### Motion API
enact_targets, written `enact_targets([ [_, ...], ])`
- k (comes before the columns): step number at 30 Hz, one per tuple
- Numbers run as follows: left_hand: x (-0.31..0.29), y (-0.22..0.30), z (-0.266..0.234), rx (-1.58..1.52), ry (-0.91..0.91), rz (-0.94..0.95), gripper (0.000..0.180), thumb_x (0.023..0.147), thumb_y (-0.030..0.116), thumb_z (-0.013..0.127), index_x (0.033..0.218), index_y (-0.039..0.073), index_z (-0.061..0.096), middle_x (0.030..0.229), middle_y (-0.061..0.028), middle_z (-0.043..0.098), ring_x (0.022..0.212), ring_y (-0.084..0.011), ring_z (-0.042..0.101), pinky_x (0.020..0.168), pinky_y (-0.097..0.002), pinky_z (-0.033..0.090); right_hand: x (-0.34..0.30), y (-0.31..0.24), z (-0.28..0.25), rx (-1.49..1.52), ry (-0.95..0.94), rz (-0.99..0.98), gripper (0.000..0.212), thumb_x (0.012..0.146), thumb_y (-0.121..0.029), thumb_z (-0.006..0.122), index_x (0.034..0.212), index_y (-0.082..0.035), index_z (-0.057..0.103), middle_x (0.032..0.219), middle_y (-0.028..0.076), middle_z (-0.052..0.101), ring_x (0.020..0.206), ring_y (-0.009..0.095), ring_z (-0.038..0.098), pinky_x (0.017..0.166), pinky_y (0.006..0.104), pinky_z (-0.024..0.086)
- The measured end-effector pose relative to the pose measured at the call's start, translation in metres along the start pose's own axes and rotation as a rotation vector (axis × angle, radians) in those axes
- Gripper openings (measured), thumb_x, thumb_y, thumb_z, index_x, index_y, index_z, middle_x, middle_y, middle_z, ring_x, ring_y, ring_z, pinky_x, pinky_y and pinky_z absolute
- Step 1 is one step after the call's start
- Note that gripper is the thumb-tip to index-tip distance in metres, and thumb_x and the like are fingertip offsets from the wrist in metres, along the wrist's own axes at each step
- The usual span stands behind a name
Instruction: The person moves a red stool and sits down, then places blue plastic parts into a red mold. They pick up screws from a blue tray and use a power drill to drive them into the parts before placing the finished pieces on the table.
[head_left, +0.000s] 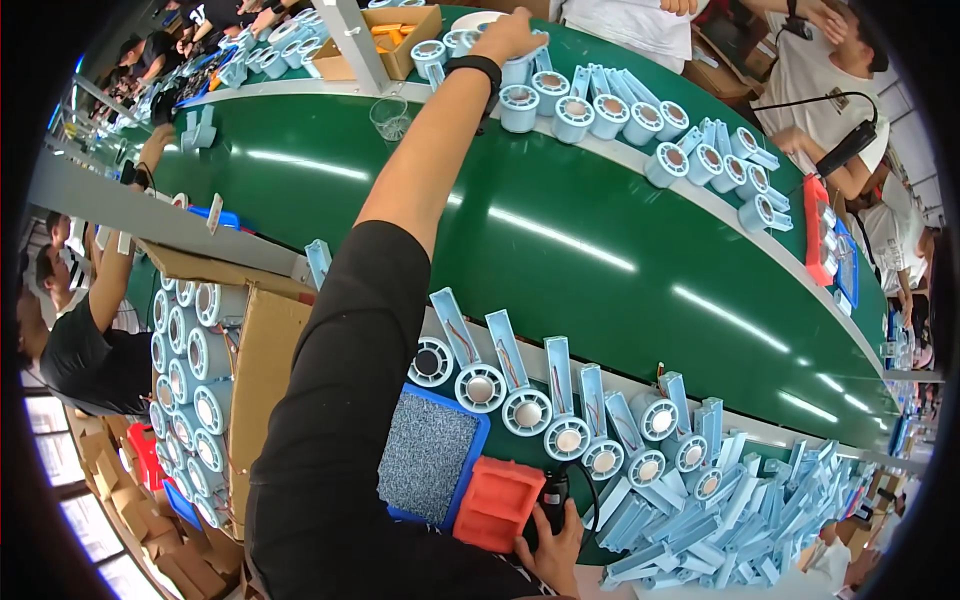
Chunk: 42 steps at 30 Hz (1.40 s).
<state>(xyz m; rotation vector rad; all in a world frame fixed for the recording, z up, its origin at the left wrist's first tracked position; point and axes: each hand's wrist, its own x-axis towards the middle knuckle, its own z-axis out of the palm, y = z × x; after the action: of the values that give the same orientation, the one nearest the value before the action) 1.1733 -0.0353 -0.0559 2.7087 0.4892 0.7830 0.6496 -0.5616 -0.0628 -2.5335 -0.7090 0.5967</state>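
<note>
My left arm stretches across the green belt. At its far side my left hand is closed on a light-blue plastic housing, partly hidden under the fingers. Near my body, my right hand wraps round a black corded electric screwdriver. Beside it lie a red compartment tray and a blue-rimmed tray full of small grey screws. Along the near edge stands a row of light-blue housings with round heads and long open handles; wires show in some.
More housings line the far ledge, near a clear cup and a metal post. A cardboard box of round-headed housings stands at left. Loose handle shells are heaped at right. Co-workers sit across and at left.
</note>
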Motion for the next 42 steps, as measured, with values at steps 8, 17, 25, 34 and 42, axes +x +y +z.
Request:
enact_targets([
  [8,-0.017,-0.036,-0.111,0.331,-0.367,-0.109,0.045,0.077,0.036,0.059,0.108,0.005,0.056,0.106,-0.0212,0.057,0.104,-0.0347,0.053,0.088,-0.0431,0.042,0.002,-0.003,-0.003,0.037,0.043,-0.014,0.057,0.071,-0.033,0.068,0.123,-0.016,0.052,0.135,0.028,0.027,0.114,0.045,0.038,0.095,0.0491,0.032],
  [17,-0.159,-0.15,-0.127,0.293,-0.341,-0.298,0.084,0.057,0.028,0.081,0.13,0.014,0.043,0.118,-0.0206,0.055,0.114,-0.0392,0.049,0.095,-0.0498,0.039,0.007,-0.01,-0.01,0.085,0.102,-0.026,0.052,0.074,-0.03,0.066,0.122,-0.015,0.052,0.135,0.028,0.029,0.115,0.044,0.038,0.095,0.0478,0.033],
  [25,-0.144,-0.126,-0.148,0.028,0.107,-0.199,0.067,0.061,0.036,0.075,0.116,0.007,0.05,0.105,-0.0209,0.059,0.099,-0.0325,0.058,0.084,-0.0424,0.046,0.0,-0.003,-0.01,0.094,0.183,-0.069,0.052,0.074,-0.03,0.066,0.121,-0.014,0.052,0.135,0.024,0.032,0.116,0.042,0.04,0.095,0.047,0.035],
  [34,-0.227,0.161,-0.32,-0.414,-0.246,0.556,0.063,0.065,0.026,0.072,0.121,0.008,0.049,0.096,-0.0093,0.056,0.081,-0.0192,0.054,0.072,-0.03,0.045,-0.016,-0.017,-0.049,0.437,0.424,-0.356,0.056,0.07,-0.009,0.069,0.121,-0.004,0.046,0.132,0.022,0.036,0.117,0.036,0.043,0.092,0.0432,0.042],
  [42,-0.411,0.286,-0.389,-0.407,-0.544,0.988,0.077,0.056,0.018,0.078,0.125,0.009,0.047,0.102,-0.0123,0.054,0.09,-0.0274,0.055,0.078,-0.0356,0.044,-0.001,-0.073,-0.133,1.479,0.518,-0.617,0.082,0.079,-0.03,0.066,0.14,-0.012,0.014,0.131,0.017,0.036,0.108,0.029,0.052,0.09,0.0407,0.045],
])
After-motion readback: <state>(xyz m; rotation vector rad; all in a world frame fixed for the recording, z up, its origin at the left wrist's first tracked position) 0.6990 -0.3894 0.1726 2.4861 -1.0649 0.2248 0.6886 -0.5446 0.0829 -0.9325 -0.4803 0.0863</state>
